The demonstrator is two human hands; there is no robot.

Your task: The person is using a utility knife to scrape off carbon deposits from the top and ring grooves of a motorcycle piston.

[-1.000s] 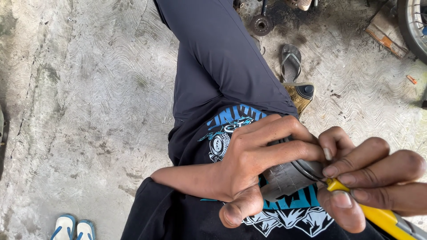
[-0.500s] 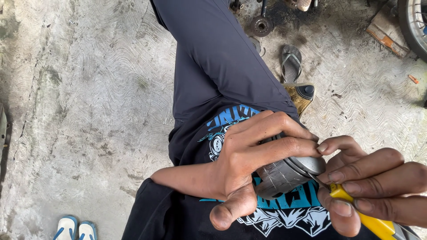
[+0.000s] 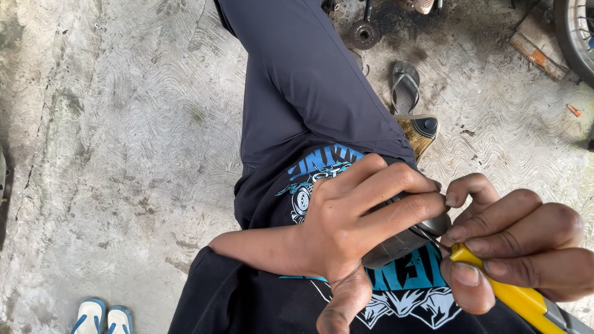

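Above a swirl-trowelled concrete floor [image 3: 124, 124] strewn with sandals [image 3: 405, 86], the left hand [image 3: 352, 229] clasps a grey metal cylinder [image 3: 402, 241] at the lap; the right hand [image 3: 513, 241] grips a yellow-handled tool [image 3: 520, 297] against it.

A rough concrete floor [image 3: 124, 124], swirled with trowel marks, takes up most of the scene. A grey flip-flop [image 3: 405, 86] lies sole-up near the far edge, and just below it sits a worn sandal [image 3: 419, 131] with a dark toe. A pair of blue-and-white slippers [image 3: 102, 316] rests at the bottom left (only the fronts show). A small metal disc [image 3: 363, 33] lies at the top, a spoked wheel [image 3: 574, 37] at the right corner.
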